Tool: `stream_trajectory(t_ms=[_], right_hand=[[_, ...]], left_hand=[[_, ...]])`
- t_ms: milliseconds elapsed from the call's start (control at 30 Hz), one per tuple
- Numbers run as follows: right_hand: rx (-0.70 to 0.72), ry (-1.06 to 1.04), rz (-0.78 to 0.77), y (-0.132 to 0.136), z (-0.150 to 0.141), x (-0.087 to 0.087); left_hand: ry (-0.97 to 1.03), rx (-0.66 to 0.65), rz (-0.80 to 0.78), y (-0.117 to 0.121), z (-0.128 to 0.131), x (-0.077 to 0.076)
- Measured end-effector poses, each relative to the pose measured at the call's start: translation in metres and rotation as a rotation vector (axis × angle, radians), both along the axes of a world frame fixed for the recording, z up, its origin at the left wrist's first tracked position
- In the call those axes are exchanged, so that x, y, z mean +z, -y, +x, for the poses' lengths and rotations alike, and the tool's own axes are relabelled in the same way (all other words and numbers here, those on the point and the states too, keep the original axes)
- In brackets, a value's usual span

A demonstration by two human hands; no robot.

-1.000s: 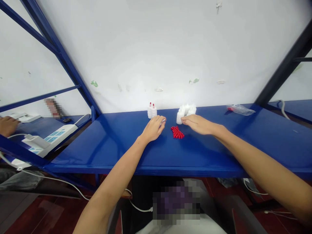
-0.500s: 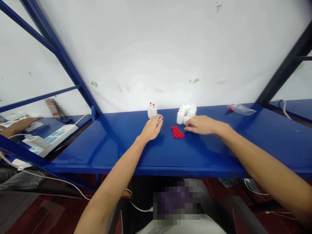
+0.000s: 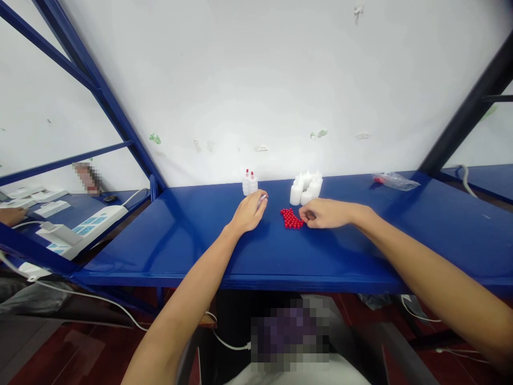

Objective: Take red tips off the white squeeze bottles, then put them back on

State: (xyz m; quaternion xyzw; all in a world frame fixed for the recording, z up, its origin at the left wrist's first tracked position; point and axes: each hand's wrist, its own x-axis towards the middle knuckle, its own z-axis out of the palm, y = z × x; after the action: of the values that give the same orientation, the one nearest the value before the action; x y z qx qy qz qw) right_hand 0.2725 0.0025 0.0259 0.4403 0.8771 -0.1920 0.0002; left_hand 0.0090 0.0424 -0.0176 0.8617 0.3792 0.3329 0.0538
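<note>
My left hand [image 3: 249, 210] is closed around a small white bottle [image 3: 263, 198], most of it hidden by the fingers. Just behind that hand stand several white dropper-tip bottles [image 3: 250, 186], two of them showing red caps. My right hand [image 3: 320, 213] reaches the right edge of a patch of loose red caps [image 3: 292, 218] lying on the blue table [image 3: 256, 256]. Its thumb and forefinger are pinched on a red cap there, largely covered by the fingertips. Behind the right hand is a cluster of white bottles [image 3: 297, 193] with bare white tips, standing upright.
A clear plastic bag [image 3: 396, 181] with something red inside lies at the back right. Blue metal frame posts [image 3: 120, 123] rise at the left. Beyond them are a white power strip [image 3: 94, 224], white boxes [image 3: 54, 207] and another person's hand [image 3: 12, 215].
My right hand has come down and slightly left, from beside the white bottle cluster to the red caps, and its fingers have curled into a pinch. My left hand stays put.
</note>
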Motion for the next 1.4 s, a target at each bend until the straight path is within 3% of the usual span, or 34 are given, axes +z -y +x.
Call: stream_trajectory(t_ms=[233,600,1067,1233,1400], right_hand=[[0.017,-0.027,-0.055,0.001,-0.001,0.001],[0.003,0.008,0.067,0.002,-0.005,0.001],[-0.034,-0.019,0.059,-0.002,0.000,-0.002],[-0.033,-0.217,0.246,0.005,-0.012,0.001],[0.024,-0.447,0.347,0.008,-0.026,-0.010]], left_hand=[[-0.012,0.003,0.005,0.000,0.001,0.000],[-0.013,0.005,-0.047,0.005,0.003,0.000],[-0.029,-0.055,-0.064,0.007,0.003,0.002],[-0.071,-0.134,0.013,0.016,0.012,0.005],[-0.184,-0.230,0.098,0.023,0.020,0.008]])
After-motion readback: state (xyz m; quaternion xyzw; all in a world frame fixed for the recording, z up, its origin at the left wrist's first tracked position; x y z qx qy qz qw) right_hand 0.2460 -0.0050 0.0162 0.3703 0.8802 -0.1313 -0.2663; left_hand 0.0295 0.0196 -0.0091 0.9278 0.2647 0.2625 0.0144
